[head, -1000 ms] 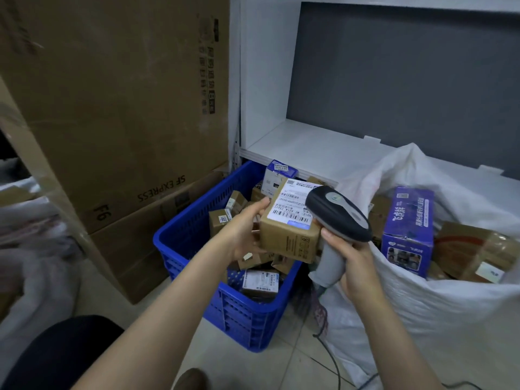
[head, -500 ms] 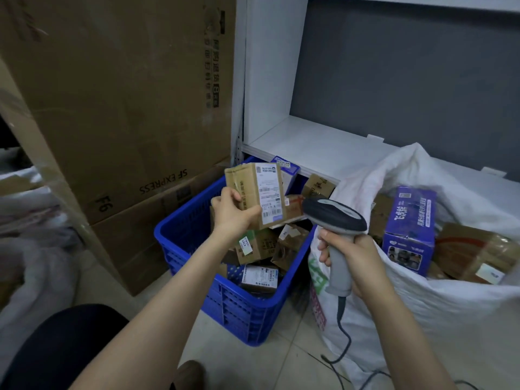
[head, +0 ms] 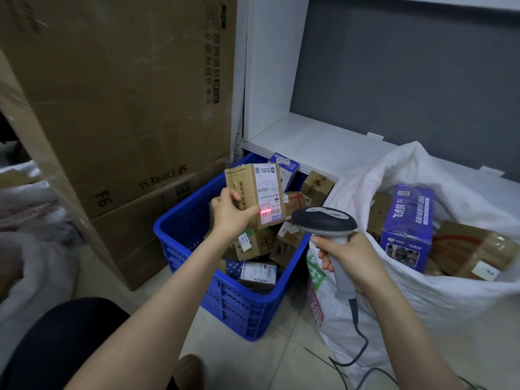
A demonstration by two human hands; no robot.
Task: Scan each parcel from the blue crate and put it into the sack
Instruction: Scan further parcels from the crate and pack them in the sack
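Note:
My left hand (head: 229,213) grips a small brown cardboard parcel (head: 251,190) upright above the blue crate (head: 194,218), its white label facing right. A red scan line glows on the label's lower barcode. My right hand (head: 347,260) holds a grey and black barcode scanner (head: 323,220) by its handle, its head pointing left at the parcel, a short gap between them. The crate holds several small labelled boxes. The white sack (head: 394,302) stands open at the right with a purple box (head: 408,223) and brown parcels inside.
Large cardboard cartons (head: 118,102) stand left of the crate. A white shelf (head: 309,142) runs behind crate and sack. The scanner cable (head: 356,342) trails over the tiled floor. Another white sack (head: 31,266) lies at the far left. My dark-clothed knee (head: 62,342) is at the bottom left.
My left hand turned the parcel upright and moved it left, away from the scanner. My right hand drew the scanner back and level; a red scan line now shows on the label.

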